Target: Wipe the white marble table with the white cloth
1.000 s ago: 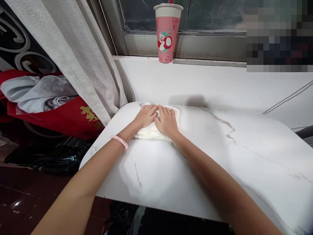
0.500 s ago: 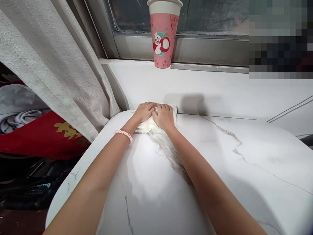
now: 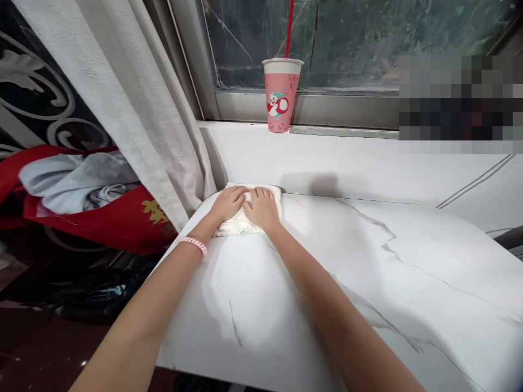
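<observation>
At the far left corner of the white marble-patterned table (image 3: 327, 272), both hands lay side by side on a white cloth (image 3: 232, 224), palms down and fingers flat rather than curled, so neither hand gripped it; each simply pressed it against the tabletop. The left hand (image 3: 227, 202) covered the cloth's left part and the right hand (image 3: 261, 207) its right part, the two touching along their inner edges, which spread the pressure over most of the folded pad and kept it from bunching. Only its near edge and far right corner showed beyond the fingers. A pink coiled band (image 3: 193, 244) sat on the left wrist. The cloth lay close to where the table met the white sill (image 3: 347, 158), just beside the hanging grey curtain (image 3: 134, 109). A pink cup (image 3: 281, 95) with a red straw stood upright, well apart, at the back of the sill against the window frame, out of the arms' reach. Red and grey fabric (image 3: 81, 190) was heaped beyond the curtain.
</observation>
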`<state>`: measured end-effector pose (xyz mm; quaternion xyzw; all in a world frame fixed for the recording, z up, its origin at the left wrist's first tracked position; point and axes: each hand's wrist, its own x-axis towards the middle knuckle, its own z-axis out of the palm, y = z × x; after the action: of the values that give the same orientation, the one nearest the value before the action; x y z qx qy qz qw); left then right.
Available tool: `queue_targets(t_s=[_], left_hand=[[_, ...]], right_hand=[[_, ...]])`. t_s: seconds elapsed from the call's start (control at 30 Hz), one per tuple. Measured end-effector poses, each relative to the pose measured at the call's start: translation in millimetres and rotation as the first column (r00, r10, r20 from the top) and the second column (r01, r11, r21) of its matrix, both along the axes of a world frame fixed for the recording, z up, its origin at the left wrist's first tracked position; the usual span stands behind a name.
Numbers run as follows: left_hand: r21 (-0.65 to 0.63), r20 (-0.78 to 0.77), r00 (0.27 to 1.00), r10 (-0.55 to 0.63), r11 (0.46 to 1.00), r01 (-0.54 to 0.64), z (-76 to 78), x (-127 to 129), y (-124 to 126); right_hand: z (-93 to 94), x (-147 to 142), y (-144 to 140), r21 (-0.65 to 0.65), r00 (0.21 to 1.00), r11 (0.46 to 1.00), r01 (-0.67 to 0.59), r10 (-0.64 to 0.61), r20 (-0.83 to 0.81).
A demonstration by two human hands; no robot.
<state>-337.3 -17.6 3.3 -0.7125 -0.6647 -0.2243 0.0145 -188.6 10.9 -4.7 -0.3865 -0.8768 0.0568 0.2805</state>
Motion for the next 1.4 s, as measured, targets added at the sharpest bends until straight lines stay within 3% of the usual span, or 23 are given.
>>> queue_targets(t_s=[0.13,0.23,0.43,0.53,0.67,0.8,1.13,1.4], left_hand=[[-0.007,0.001,0.998,0.064,0.998,-0.064,-1.0,-23.0,-48.2],[-0.025,-0.021,0.994,0.104,0.994,-0.104,0.5,-22.4,-91.4],[-0.05,-0.195,0.975,0.108,0.992,-0.12,-1.6,13.4,-202.6],[0.007,-0.252,0.958,0.135,0.99,-0.138,-7.3,35.8,-255.4],[0.044,-0.312,0.942,0.126,0.992,-0.118,-14.3,43.5,-284.7],[-0.031,-0.326,0.945,0.035,0.998,-0.048,-13.2,22.1,-256.3],[-0.175,-0.101,0.994,0.028,0.984,-0.046,4.4,-14.5,-86.8],[-0.159,-0.062,0.997,0.035,0.986,-0.044,3.9,-26.6,-3.5]], right_hand=[[0.1,-21.2,-44.7,0.016,0.998,0.998,-0.06,0.06,-0.005],[1.3,-20.5,-82.1,0.005,0.993,0.993,-0.117,0.117,-0.016],[2.5,17.5,-164.2,0.0,0.953,0.953,-0.303,0.303,-0.007],[3.1,42.4,-201.3,0.015,0.917,0.917,-0.399,0.399,0.001],[3.8,58.0,-220.7,0.03,0.884,0.883,-0.468,0.468,0.015],[3.5,47.0,-200.7,0.006,0.897,0.897,-0.441,0.441,0.019],[0.9,-3.8,-75.7,-0.032,0.983,0.983,-0.183,0.183,-0.007],[0.8,-21.6,-6.3,-0.019,0.997,0.997,-0.075,0.074,-0.034]])
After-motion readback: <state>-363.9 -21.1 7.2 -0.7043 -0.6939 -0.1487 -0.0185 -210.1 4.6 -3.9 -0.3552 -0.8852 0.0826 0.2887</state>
